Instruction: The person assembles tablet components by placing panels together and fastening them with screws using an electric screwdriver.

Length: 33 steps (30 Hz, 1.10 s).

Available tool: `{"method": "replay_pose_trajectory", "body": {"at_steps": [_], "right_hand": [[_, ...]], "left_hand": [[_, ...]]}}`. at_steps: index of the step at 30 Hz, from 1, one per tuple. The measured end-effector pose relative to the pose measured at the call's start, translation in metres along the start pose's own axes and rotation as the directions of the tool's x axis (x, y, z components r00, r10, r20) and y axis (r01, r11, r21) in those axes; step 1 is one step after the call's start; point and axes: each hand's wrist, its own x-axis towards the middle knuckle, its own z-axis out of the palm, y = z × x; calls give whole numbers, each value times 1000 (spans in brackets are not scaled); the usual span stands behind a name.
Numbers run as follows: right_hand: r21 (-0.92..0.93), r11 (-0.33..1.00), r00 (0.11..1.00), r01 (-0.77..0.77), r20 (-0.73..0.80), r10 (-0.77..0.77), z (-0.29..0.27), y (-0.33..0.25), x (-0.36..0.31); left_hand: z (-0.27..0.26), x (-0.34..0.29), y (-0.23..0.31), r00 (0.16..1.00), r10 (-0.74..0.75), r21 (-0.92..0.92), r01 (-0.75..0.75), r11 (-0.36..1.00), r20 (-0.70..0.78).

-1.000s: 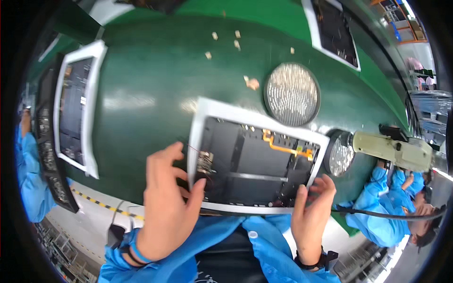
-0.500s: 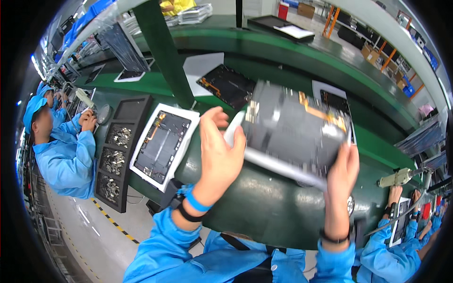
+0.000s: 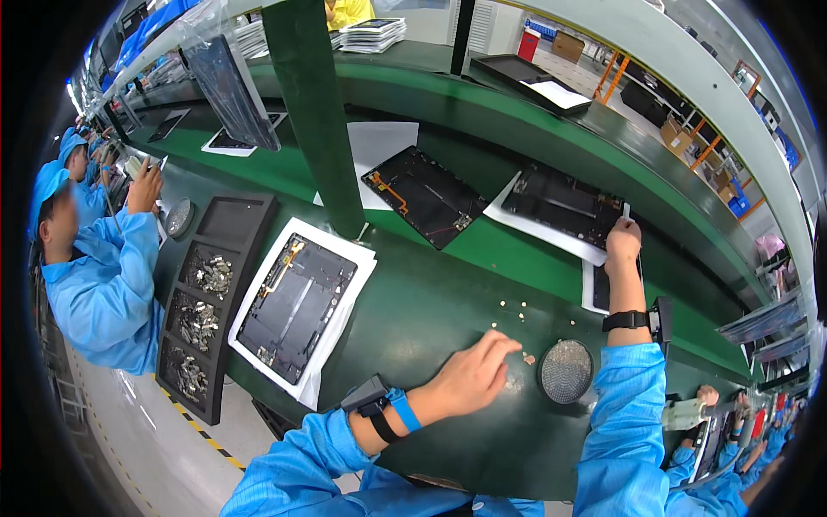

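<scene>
At the far edge of the bench, my right hand [image 3: 624, 243] grips the right end of a black tablet back housing [image 3: 560, 202] with a white sheet [image 3: 543, 234] under it. That housing rests on the green conveyor strip, partly over another sheet and housing. My left hand [image 3: 472, 379] hovers low over the bench, fingers loosely bent and apart, with nothing visible in them. Close to its fingertips lie small pale pieces [image 3: 528, 358]. A round dish [image 3: 566, 371] of tiny parts stands between my two arms.
Left of my hands, another black housing [image 3: 297, 310] lies on white sheets. Beside it is a black foam tray [image 3: 233, 215] with small metal parts. One more housing [image 3: 426, 194] sits on the conveyor near a green post [image 3: 314, 121]. Co-workers in blue work on both sides.
The housing has gone from in front of me, away onto the conveyor, with my right hand still on it. My left hand has come off it and dropped toward the small pieces.
</scene>
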Motion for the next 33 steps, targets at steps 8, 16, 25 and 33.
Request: {"method": "replay_pose_trajectory", "body": {"at_steps": [8, 16, 25, 33], "right_hand": [[-291, 495, 572, 819, 339, -747, 74, -134, -99], [-308, 718, 646, 624, 721, -251, 229, -192, -136], [140, 846, 582, 515, 667, -465, 240, -236, -130], [109, 988, 765, 113, 625, -156, 305, -272, -212]], "left_hand": [[3, -1, 5, 995, 76, -64, -71, 995, 70], [24, -18, -17, 957, 134, -91, -114, 989, 257], [10, -16, -11, 964, -34, -82, 57, 995, 263], [18, -40, -14, 987, -119, -402, 154, 903, 111]]}}
